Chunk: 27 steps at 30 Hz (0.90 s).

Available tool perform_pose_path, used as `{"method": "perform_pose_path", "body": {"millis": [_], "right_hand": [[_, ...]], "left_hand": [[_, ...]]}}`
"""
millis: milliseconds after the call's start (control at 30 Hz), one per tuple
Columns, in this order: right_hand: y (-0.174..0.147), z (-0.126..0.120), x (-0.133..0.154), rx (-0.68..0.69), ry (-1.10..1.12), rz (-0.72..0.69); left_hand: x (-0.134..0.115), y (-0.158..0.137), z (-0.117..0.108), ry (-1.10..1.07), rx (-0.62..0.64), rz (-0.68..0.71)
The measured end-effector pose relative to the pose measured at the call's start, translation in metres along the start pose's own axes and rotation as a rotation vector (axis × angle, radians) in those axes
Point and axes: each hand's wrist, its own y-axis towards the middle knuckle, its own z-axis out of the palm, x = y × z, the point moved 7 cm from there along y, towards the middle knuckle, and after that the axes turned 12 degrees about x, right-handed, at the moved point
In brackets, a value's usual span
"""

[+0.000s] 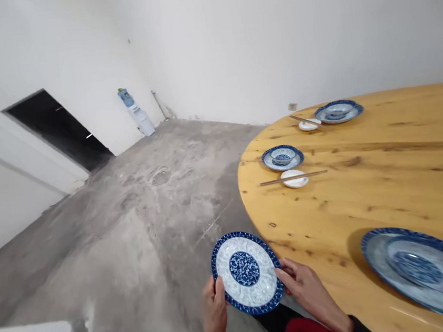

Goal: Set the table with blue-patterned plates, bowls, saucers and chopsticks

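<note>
Between my two hands is a blue-and-white plate (234, 289) with a dark blue patterned rim and a round blue centre, its face turned toward me. My left hand (215, 309) grips its lower left edge, thumb on top. On the right edge, my right hand (303, 284) pinches the rim with thumb above and fingers beneath. The plate is held off the table, just beyond the left edge of the round wooden table (315, 230). Closest to my right hand on the table is a large blue-rimmed plate (378, 263) with a glass bowl (418, 269) on it.
Farther along the table stand a plate with a bowl (283, 156), a small white dish (294, 179) with chopsticks (313, 174) across it, and another such setting (338, 111). Grey concrete floor (162, 204) lies left. A water dispenser (139, 116) and dark doorway (59, 130) are beyond.
</note>
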Motion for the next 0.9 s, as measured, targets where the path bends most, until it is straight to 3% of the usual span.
{"method": "perform_pose_path", "body": {"millis": [133,267,500,600,700,800,900], "right_hand": [[0.095,0.031,0.028,-0.008,0.012,-0.021],[0.18,0.046,0.067,0.003,-0.041,-0.014],[0.308,0.048,0.1,-0.043,-0.104,0.008],[0.367,0.043,0.099,-0.121,-0.073,0.029],[0.425,0.033,0.099,-0.208,-0.023,0.055],[0.473,0.01,0.101,-0.33,0.017,0.108],[0.507,-0.021,0.102,-0.473,0.051,0.166]], "left_hand": [[-0.007,0.09,-0.059,0.05,0.005,0.0],[-0.019,0.17,-0.11,0.06,0.021,-0.011],[-0.031,0.313,-0.156,-0.012,0.099,-0.028],[-0.054,0.39,-0.167,-0.015,0.141,0.018],[-0.094,0.469,-0.166,0.017,0.227,0.131],[-0.137,0.545,-0.151,0.043,0.347,0.199],[-0.174,0.616,-0.12,0.068,0.502,0.237]]}}
